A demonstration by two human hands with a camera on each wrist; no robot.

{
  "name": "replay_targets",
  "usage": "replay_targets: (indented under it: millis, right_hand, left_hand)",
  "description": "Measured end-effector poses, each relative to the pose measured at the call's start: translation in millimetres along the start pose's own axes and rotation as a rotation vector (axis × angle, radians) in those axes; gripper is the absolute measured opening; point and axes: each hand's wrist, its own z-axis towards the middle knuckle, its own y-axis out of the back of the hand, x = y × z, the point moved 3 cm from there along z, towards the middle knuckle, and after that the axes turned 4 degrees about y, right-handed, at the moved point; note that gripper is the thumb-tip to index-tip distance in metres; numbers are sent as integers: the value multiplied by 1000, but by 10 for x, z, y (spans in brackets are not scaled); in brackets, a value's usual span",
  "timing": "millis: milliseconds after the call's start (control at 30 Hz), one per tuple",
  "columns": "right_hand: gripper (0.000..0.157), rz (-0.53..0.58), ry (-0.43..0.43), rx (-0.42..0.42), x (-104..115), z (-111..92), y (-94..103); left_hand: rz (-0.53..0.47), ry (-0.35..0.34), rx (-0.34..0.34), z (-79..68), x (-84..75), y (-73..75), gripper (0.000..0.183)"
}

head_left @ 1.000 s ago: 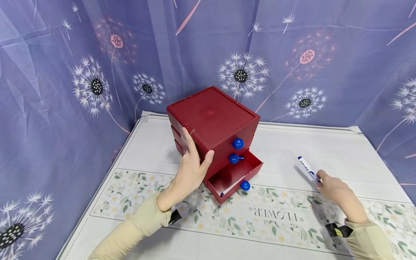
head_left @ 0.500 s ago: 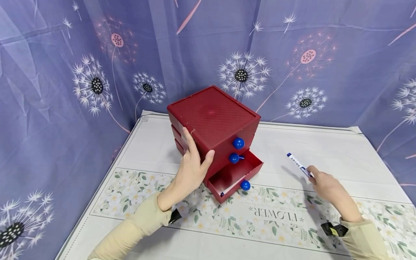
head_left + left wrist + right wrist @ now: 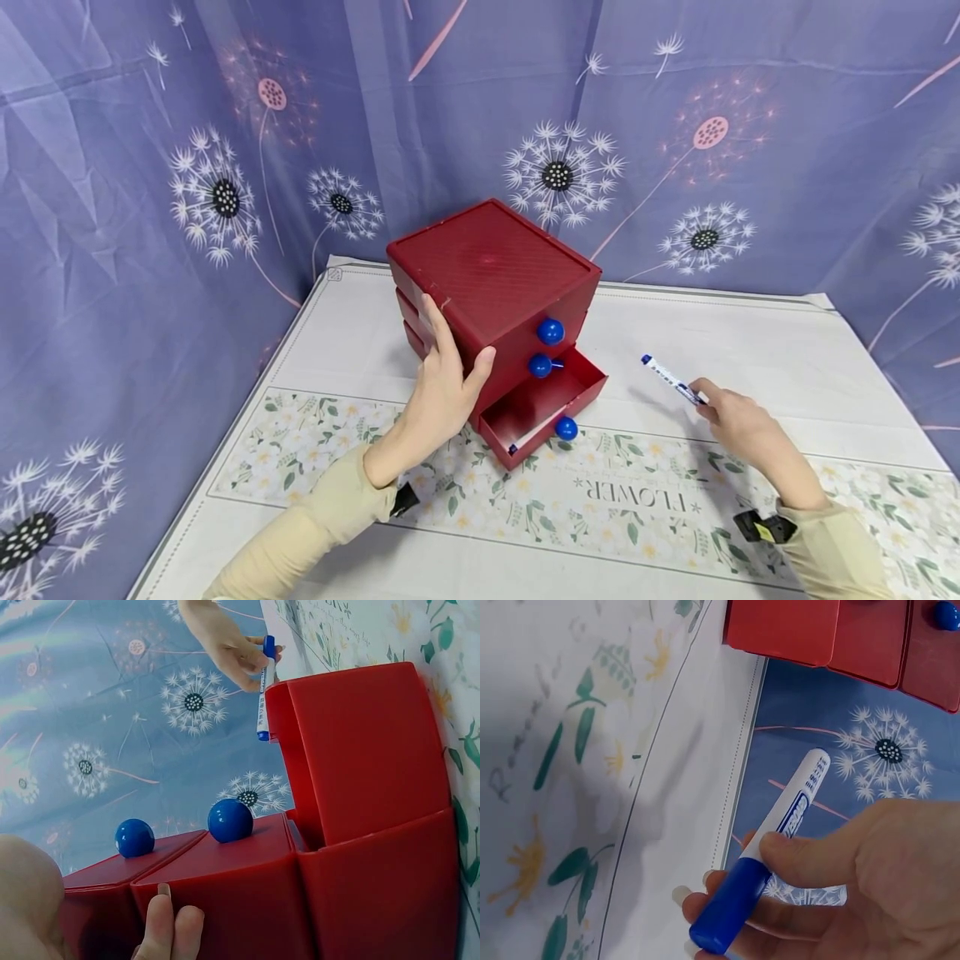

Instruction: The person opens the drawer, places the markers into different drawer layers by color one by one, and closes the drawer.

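Observation:
A red drawer box (image 3: 495,267) with three blue round knobs stands mid-table, its bottom drawer (image 3: 588,404) pulled out. Inside that drawer lies a white marker (image 3: 536,432) with a dark blue end, and a small blue tip shows beside the middle knob (image 3: 540,365). My left hand (image 3: 438,387) rests on the box's left side and top edge, fingers fairly straight. To the right of the drawer, my right hand (image 3: 746,425) pinches a white and blue marker (image 3: 784,817) between thumb and fingers, held above the table. The marker's far end points toward the box.
A white tablecloth (image 3: 705,325) with a printed flower band covers the table. Behind and to the left hangs a blue-purple dandelion curtain (image 3: 450,125). The pulled-out drawer juts toward the front right of the box.
My right hand has carried the marker leftward, closer to the open drawer. The left hand, the box and the drawer have stayed where they were.

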Motion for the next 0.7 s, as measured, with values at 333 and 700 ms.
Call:
replay_targets:
  millis: [333, 700]
  right_hand:
    - [28, -1, 111, -104, 84, 33, 18]
    - [29, -26, 203, -195, 160, 65, 22]
  left_hand:
    - [1, -5, -5, 5, 14, -10, 99]
    - [-1, 7, 3, 3, 13, -13, 99]
